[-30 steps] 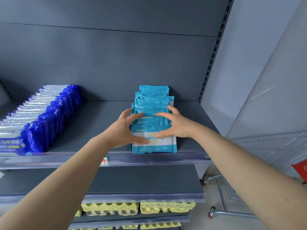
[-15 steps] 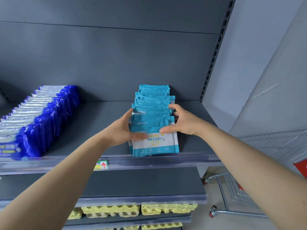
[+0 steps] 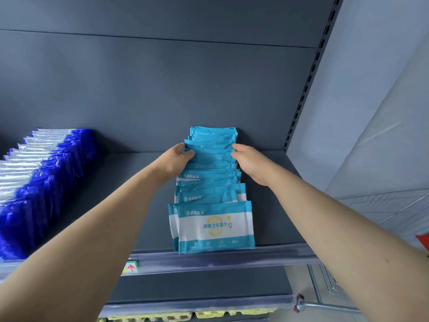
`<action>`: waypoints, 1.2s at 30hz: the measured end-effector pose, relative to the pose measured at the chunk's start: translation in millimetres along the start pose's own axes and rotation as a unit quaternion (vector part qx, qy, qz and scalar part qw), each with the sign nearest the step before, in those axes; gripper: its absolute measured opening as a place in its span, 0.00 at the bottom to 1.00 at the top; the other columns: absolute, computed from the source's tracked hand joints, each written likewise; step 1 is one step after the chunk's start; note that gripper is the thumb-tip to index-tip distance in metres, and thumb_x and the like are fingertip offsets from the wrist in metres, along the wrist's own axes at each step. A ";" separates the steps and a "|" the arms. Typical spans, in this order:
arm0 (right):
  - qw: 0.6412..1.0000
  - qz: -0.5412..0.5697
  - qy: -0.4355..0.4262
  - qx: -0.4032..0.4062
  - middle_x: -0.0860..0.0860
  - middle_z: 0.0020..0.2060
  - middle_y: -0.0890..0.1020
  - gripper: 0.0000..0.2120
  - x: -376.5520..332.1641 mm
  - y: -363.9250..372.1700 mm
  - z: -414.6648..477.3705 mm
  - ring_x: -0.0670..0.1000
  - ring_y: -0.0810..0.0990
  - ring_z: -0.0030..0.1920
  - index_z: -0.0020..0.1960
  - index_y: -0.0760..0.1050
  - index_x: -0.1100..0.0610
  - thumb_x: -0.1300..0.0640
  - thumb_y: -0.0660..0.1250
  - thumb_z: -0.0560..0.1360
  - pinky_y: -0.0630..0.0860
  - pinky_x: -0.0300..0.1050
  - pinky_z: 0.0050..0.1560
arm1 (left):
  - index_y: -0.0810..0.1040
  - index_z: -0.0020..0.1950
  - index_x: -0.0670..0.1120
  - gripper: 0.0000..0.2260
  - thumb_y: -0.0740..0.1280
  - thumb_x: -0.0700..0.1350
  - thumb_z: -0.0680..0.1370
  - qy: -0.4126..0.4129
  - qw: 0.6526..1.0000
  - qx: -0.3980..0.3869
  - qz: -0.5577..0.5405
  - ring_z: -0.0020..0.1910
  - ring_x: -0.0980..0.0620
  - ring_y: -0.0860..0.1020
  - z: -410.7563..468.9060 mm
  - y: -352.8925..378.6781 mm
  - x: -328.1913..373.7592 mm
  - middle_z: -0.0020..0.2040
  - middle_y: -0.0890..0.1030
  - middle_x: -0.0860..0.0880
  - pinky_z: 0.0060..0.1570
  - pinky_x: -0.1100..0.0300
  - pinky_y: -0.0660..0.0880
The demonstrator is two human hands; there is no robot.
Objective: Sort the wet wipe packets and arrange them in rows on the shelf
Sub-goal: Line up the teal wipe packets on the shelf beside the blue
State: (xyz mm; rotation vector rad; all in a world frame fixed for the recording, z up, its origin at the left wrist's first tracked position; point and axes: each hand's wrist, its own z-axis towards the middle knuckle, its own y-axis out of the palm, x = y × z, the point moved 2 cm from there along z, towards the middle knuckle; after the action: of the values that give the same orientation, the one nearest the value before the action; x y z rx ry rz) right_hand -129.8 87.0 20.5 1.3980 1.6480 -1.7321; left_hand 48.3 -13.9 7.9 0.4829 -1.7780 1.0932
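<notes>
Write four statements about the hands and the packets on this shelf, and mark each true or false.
1. Both the left hand and the right hand grip the teal packet row by its sides. True.
2. The dark blue packets stand right of the teal packet row. False: they stand left of it.
3. The front teal packet stands at the front edge of the shelf. True.
4. The two rows touch. False: bare shelf lies between them.
</notes>
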 end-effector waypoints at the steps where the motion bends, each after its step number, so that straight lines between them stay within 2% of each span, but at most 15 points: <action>1: 1.000 -0.004 0.003 0.003 0.61 0.72 0.63 0.21 -1.4 1.7 2.1 0.62 0.60 0.72 0.72 0.62 0.65 0.61 0.53 0.79 0.57 0.61 0.72 | 0.74 0.62 0.48 0.17 0.61 0.52 0.75 -0.001 1.000 0.000 -0.009 0.54 0.48 0.81 1.0 0.9 -0.9 0.55 0.82 0.49 0.61 0.47 0.74; 4: 1.000 0.002 -0.013 -0.005 0.52 0.76 0.59 0.23 -1.6 6.9 6.2 0.52 0.59 0.75 0.76 0.58 0.57 0.58 0.53 0.82 0.55 0.49 0.74 | 0.67 0.71 0.49 0.20 0.61 0.49 0.79 -0.011 1.000 0.003 -0.018 0.56 0.51 0.79 -4.9 2.0 -0.6 0.60 0.79 0.51 0.63 0.51 0.73; 6: 1.000 0.001 -0.026 -0.010 0.49 0.76 0.59 0.23 -0.7 9.1 1.4 0.50 0.58 0.75 0.77 0.58 0.54 0.55 0.53 0.82 0.56 0.47 0.73 | 0.64 0.73 0.49 0.21 0.60 0.48 0.80 -0.012 1.000 0.009 -0.017 0.56 0.52 0.78 -8.1 2.4 -2.6 0.60 0.77 0.52 0.61 0.56 0.72; 9: 0.998 -0.044 -0.038 -0.001 0.54 0.71 0.69 0.23 1.3 7.0 -8.2 0.55 0.68 0.70 0.75 0.61 0.54 0.50 0.54 0.81 0.65 0.50 0.69 | 0.62 0.74 0.49 0.21 0.57 0.50 0.82 0.005 0.999 0.029 0.014 0.55 0.52 0.74 -16.3 3.9 -0.5 0.60 0.74 0.53 0.54 0.60 0.68; 11: 0.993 -0.101 -0.061 0.027 0.56 0.61 0.78 0.22 -1.1 1.3 -18.6 0.57 0.77 0.60 0.69 0.69 0.58 0.48 0.55 0.80 0.73 0.52 0.60 | 0.65 0.71 0.47 0.19 0.56 0.51 0.82 0.027 0.992 0.055 0.107 0.53 0.50 0.73 -21.4 2.6 5.2 0.59 0.75 0.51 0.51 0.59 0.67; 12: 0.989 -0.123 -0.076 0.043 0.54 0.57 0.80 0.21 -2.1 -2.9 -24.0 0.55 0.79 0.55 0.66 0.72 0.59 0.47 0.56 0.80 0.74 0.51 0.55 | 0.67 0.70 0.45 0.18 0.57 0.50 0.81 0.043 0.983 0.081 0.160 0.54 0.48 0.74 -23.9 0.1 8.7 0.59 0.76 0.48 0.50 0.59 0.67; 13: 0.984 -0.142 -0.090 0.059 0.53 0.57 0.80 0.21 -2.0 -8.0 -29.0 0.53 0.79 0.54 0.64 0.73 0.59 0.46 0.56 0.80 0.74 0.49 0.54 | 0.69 0.68 0.44 0.18 0.57 0.50 0.81 0.061 0.971 0.109 0.205 0.56 0.45 0.74 -26.7 -2.6 12.4 0.60 0.76 0.46 0.50 0.58 0.68; 16: 0.959 -0.230 -0.120 0.113 0.50 0.68 0.73 0.21 4.5 -26.8 -48.0 0.53 0.74 0.64 0.71 0.68 0.56 0.48 0.57 0.81 0.70 0.48 0.64 | 0.71 0.67 0.43 0.18 0.58 0.49 0.80 0.136 0.923 0.167 0.319 0.59 0.40 0.74 -43.6 1.7 28.8 0.62 0.75 0.43 0.55 0.51 0.71; 18: 0.937 -0.288 -0.138 0.141 0.49 0.71 0.70 0.22 13.7 -41.8 -63.5 0.53 0.73 0.66 0.73 0.67 0.54 0.49 0.58 0.81 0.69 0.49 0.68 | 0.72 0.68 0.45 0.18 0.58 0.50 0.80 0.185 0.895 0.168 0.370 0.59 0.41 0.74 -59.8 21.7 46.9 0.63 0.75 0.45 0.57 0.50 0.72; 22: 0.914 -0.345 -0.148 0.157 0.49 0.70 0.72 0.20 46.4 -80.3 -95.0 0.54 0.76 0.61 0.71 0.69 0.55 0.51 0.58 0.80 0.71 0.48 0.63 | 0.77 0.60 0.46 0.15 0.57 0.52 0.80 0.271 0.854 0.137 0.422 0.55 0.43 0.76 -83.1 89.5 84.9 0.57 0.79 0.46 0.54 0.52 0.71; 25: 0.898 -0.377 -0.136 0.179 0.53 0.60 0.79 0.17 84.7 -118.6 -120.5 0.57 0.77 0.59 0.63 0.74 0.59 0.52 0.59 0.80 0.73 0.51 0.57 | 0.79 0.54 0.46 0.15 0.57 0.52 0.79 0.331 0.834 0.108 0.428 0.50 0.42 0.77 -90.9 149.1 106.0 0.50 0.80 0.47 0.52 0.52 0.71; 28: 0.895 -0.392 -0.095 0.192 0.54 0.54 0.81 0.15 134.7 -163.0 -147.1 0.58 0.78 0.55 0.59 0.76 0.60 0.53 0.60 0.78 0.75 0.54 0.53 | 0.80 0.54 0.46 0.14 0.59 0.51 0.79 0.376 0.822 0.072 0.421 0.47 0.44 0.78 -94.9 216.7 126.5 0.48 0.81 0.48 0.50 0.53 0.70; 32: 0.898 -0.393 -0.050 0.194 0.54 0.58 0.81 0.15 205.5 -228.7 -179.4 0.57 0.78 0.58 0.61 0.76 0.58 0.53 0.60 0.78 0.75 0.52 0.55 | 0.78 0.59 0.47 0.16 0.56 0.53 0.80 0.401 0.821 0.022 0.405 0.52 0.45 0.77 -93.8 316.1 150.6 0.53 0.80 0.49 0.55 0.54 0.70; 34: 0.902 -0.387 -0.020 0.190 0.54 0.62 0.79 0.17 245.2 -267.5 -193.2 0.57 0.76 0.61 0.66 0.74 0.57 0.53 0.60 0.79 0.73 0.51 0.59 | 0.78 0.59 0.48 0.18 0.53 0.54 0.79 0.413 0.818 0.005 0.400 0.53 0.45 0.77 -90.5 373.6 163.2 0.54 0.80 0.49 0.54 0.55 0.70; 36: 0.904 -0.388 0.012 0.181 0.55 0.61 0.79 0.18 291.2 -306.2 -202.2 0.57 0.77 0.61 0.66 0.74 0.57 0.53 0.61 0.79 0.73 0.51 0.59 | 0.78 0.57 0.49 0.16 0.55 0.54 0.80 0.410 0.816 -0.019 0.407 0.52 0.45 0.76 -84.1 432.1 175.1 0.53 0.80 0.49 0.52 0.56 0.68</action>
State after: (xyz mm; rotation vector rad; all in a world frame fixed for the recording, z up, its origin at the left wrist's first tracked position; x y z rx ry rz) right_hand -425.6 448.0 -20.5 0.9260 2.1598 -2.5657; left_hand -298.9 306.5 -27.2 -0.7875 -1.1720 1.5113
